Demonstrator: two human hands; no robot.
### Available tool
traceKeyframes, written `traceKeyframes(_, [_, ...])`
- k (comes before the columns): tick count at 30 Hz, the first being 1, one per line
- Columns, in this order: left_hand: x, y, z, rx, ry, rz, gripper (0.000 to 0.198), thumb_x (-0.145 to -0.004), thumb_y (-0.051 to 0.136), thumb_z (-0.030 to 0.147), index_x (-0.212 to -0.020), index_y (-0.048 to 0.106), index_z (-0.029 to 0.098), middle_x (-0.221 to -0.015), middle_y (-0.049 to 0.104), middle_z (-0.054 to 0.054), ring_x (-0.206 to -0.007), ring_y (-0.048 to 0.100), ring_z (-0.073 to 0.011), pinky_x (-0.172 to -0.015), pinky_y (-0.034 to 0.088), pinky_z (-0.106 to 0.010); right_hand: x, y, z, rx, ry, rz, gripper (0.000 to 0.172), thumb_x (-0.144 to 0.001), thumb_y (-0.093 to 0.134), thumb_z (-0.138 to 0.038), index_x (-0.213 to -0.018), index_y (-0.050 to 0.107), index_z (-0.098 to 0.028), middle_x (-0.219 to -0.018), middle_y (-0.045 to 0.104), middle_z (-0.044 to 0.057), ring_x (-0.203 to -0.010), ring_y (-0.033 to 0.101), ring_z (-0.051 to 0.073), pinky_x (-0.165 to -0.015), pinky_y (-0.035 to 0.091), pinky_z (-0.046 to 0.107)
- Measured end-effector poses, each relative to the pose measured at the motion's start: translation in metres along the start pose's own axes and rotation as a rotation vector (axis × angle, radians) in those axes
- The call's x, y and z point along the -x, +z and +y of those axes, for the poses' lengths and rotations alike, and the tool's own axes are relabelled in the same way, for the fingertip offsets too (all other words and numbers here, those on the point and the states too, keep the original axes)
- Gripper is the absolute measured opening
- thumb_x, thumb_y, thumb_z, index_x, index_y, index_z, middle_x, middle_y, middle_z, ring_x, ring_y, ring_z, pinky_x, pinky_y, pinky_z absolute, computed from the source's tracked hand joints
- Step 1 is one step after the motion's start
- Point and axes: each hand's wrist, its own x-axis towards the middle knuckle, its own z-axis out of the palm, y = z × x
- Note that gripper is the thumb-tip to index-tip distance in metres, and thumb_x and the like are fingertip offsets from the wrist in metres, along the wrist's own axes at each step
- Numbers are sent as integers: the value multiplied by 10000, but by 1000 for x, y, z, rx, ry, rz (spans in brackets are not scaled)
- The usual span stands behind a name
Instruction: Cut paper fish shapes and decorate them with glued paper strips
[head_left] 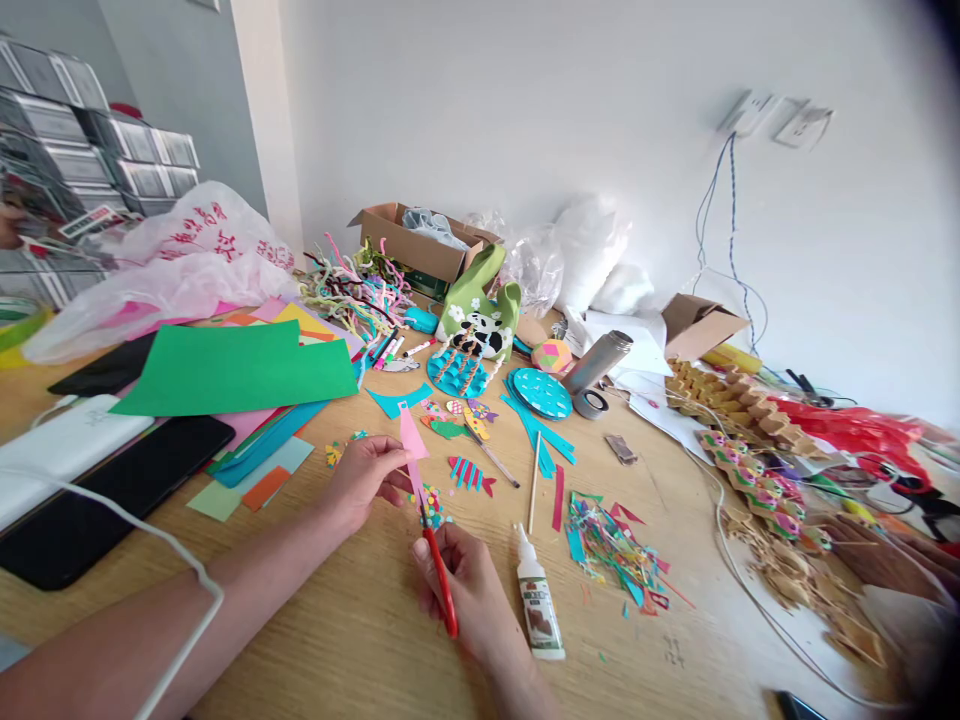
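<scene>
My left hand point(365, 478) pinches a narrow pink paper strip point(411, 445) and holds it upright over the wooden table point(352, 620). My right hand point(469, 590) is closed around red-handled scissors point(441, 575), whose blades meet the lower end of the strip. Small coloured paper fish point(471, 475) and cut-outs lie just beyond the hands. A white glue bottle point(538, 605) lies to the right of my right hand.
Green paper point(240, 368) tops a stack of coloured sheets at left, beside a black tablet point(90, 500) and white cable point(187, 570). Paper scraps point(611, 550), a tape roll point(591, 403), a steel flask point(598, 360), cardboard boxes and wooden pieces point(750, 470) crowd the right. Another person's hand point(885, 560) rests far right.
</scene>
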Motion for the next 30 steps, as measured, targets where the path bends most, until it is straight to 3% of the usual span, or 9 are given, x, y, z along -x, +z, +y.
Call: traceKeyframes(30, [0,-1,-2,-31,-6,-13,240,-560,731,341,-648,586,170,-570,656,-22,-472,658,-167,-323,422,-187,2,-1,-4,50,12,-8,569,-706,564,-749,-698,440,-194,-448,520,-47,-374,411,71,-384,272,195])
